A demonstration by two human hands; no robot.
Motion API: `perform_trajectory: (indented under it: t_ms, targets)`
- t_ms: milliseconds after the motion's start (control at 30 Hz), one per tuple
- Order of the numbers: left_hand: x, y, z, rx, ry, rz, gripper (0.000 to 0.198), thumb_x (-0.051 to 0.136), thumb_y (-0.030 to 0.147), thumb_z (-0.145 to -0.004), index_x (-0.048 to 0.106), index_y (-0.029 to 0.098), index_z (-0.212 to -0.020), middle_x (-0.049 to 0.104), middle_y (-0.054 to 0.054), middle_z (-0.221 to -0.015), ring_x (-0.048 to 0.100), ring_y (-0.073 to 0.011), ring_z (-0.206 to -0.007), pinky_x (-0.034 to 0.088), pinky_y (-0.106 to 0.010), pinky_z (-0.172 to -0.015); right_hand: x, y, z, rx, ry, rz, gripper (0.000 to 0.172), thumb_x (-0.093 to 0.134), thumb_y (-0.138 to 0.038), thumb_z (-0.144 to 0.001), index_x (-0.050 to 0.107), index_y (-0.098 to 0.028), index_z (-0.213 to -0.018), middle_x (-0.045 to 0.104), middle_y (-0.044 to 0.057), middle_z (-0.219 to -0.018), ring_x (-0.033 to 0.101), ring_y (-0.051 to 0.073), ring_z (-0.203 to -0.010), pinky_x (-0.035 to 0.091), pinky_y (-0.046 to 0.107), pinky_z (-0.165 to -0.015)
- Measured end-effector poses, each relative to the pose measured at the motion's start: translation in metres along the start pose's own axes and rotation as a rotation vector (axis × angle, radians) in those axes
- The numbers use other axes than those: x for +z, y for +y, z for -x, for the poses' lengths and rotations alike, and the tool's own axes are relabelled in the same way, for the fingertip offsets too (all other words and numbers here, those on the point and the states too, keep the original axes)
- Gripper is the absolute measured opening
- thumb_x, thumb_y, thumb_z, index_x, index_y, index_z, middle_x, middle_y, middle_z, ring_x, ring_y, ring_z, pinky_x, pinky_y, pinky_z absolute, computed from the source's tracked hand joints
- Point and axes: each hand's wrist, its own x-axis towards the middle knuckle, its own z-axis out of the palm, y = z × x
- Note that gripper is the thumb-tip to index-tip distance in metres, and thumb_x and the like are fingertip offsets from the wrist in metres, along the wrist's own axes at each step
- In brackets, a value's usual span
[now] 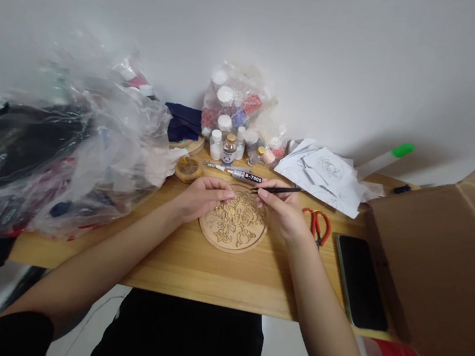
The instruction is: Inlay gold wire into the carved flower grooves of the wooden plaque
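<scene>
A round wooden disc (pixel 233 228) with a gold floral wire pattern lies on the wooden table (pixel 187 266) in front of me. My left hand (pixel 203 195) rests on the disc's upper left edge, fingers curled and pressed down on the gold wire. My right hand (pixel 282 209) sits at the disc's upper right and pinches thin black tweezers (pixel 278 190), whose tips point left toward the pattern.
Behind the disc lie a B-7000 glue tube (pixel 247 176), a small round tin (pixel 188 168), little bottles (pixel 225 143) and a bag of beads (pixel 235 105). Orange pliers (pixel 318 224), a phone (pixel 360 282) and a cardboard box (pixel 434 269) are right; plastic bags (pixel 57 149) fill the left.
</scene>
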Motion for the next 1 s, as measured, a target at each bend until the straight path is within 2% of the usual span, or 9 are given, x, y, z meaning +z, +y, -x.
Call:
perform_trajectory:
  t_ms: [267,667,1000]
  targets:
    - [0.003,0.0017,0.0009,-0.012,-0.019,-0.006,0.028,0.091,0.024,-0.05,0.068,0.012,-0.061,0.065,0.001,-0.062,0.055,-0.0055,-0.057,0.043,-0.018,-0.058,0.0004,-0.0002,0.0001,0.0,-0.001,0.007,0.02,0.082,-0.032,-0.061,0.07,-0.022,-0.075,0.061,-0.003,-0.06,0.051,0.01,-0.055,0.039,0.024,-0.052]
    - [0.0009,-0.0007,0.0003,0.017,-0.041,-0.023,0.035,0.09,0.033,-0.055,0.061,0.013,-0.06,0.061,0.002,-0.061,0.052,-0.0053,-0.057,0.039,-0.018,-0.057,-0.0002,0.0003,-0.0005,0.005,-0.007,0.0,0.019,0.082,-0.031,-0.061,0.07,-0.022,-0.074,0.06,-0.003,-0.059,0.051,0.009,-0.054,0.04,0.024,-0.053]
    - [-0.0002,-0.0018,0.0007,0.039,-0.03,-0.001,0.036,0.087,0.038,-0.06,0.062,0.013,-0.062,0.057,0.002,-0.059,0.052,-0.0069,-0.06,0.041,-0.019,-0.061,0.0009,-0.0018,-0.0003,0.008,-0.011,0.0,0.021,0.083,-0.032,-0.06,0.07,-0.021,-0.074,0.06,-0.004,-0.058,0.051,0.008,-0.054,0.039,0.024,-0.053]
